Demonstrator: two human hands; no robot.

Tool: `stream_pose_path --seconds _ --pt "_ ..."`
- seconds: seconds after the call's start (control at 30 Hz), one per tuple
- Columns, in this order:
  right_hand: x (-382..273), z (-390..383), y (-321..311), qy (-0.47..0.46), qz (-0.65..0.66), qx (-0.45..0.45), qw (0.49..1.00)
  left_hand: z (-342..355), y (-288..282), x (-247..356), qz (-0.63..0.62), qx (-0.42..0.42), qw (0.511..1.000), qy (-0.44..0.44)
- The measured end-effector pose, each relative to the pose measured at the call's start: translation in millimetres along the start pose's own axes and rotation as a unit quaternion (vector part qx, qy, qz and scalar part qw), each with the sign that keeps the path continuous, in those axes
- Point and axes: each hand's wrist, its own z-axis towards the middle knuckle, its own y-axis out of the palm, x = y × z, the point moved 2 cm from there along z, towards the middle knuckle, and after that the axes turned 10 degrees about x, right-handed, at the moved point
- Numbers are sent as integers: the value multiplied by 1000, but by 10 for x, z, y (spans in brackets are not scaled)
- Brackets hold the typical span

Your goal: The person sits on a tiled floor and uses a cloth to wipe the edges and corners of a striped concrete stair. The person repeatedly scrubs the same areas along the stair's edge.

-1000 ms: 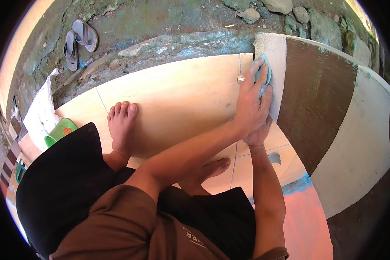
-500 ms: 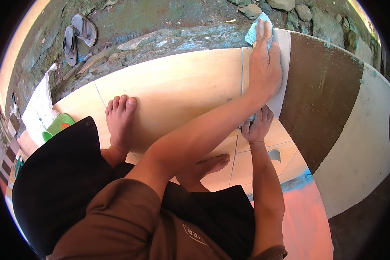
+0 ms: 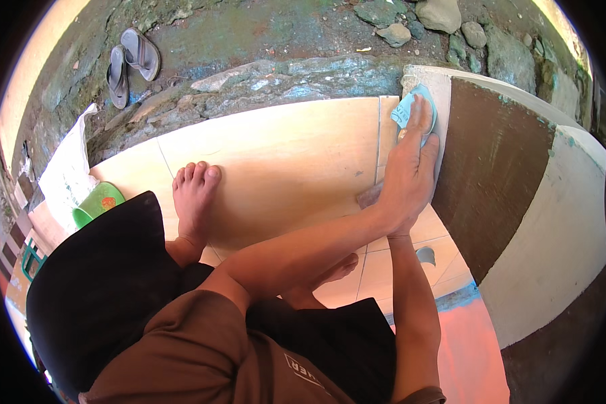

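Observation:
My left arm reaches across to the right. My left hand [image 3: 411, 165] presses a folded light blue sheet [image 3: 404, 112], printed on its outer side, against the pale end of a low wall [image 3: 443, 101]. Its fingers lie along the sheet and hold it there. My right hand [image 3: 402, 231] is just below, mostly covered by my left wrist, so its fingers do not show. A flat grey-brown piece [image 3: 369, 196] sticks out beside the left wrist over the tiles; whether my right hand holds it is hidden.
My bare feet rest on cream tiles [image 3: 283, 148]. The wall carries brown [image 3: 491, 175] and pale bands on the right. Stones [image 3: 394, 34] and rough ground lie beyond. Grey flip-flops [image 3: 140, 54], a white sack [image 3: 67, 175] and a green slipper [image 3: 99, 202] are at left.
My left hand has slid the light blue sheet nearer to me down the wall's pale end. My left wrist now covers my right hand, and the grey-brown piece has come into sight.

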Motion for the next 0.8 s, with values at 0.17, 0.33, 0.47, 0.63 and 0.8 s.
stream_pose_path --seconds 0.17,0.33,0.47,0.63,0.8 --pt "36 -61 -35 -50 22 117 992 692 48 25 20 51 998 20" --pt "-122 85 -77 -12 -9 54 998 64 -36 111 34 -2 999 -24" --pt "50 -142 -21 -45 35 109 992 540 23 4 48 40 998 -13" --pt "54 -124 41 16 -43 -35 998 104 -44 119 73 -1 996 -43" --pt "39 -81 -11 -39 23 89 995 524 -37 -67 95 31 994 -51"
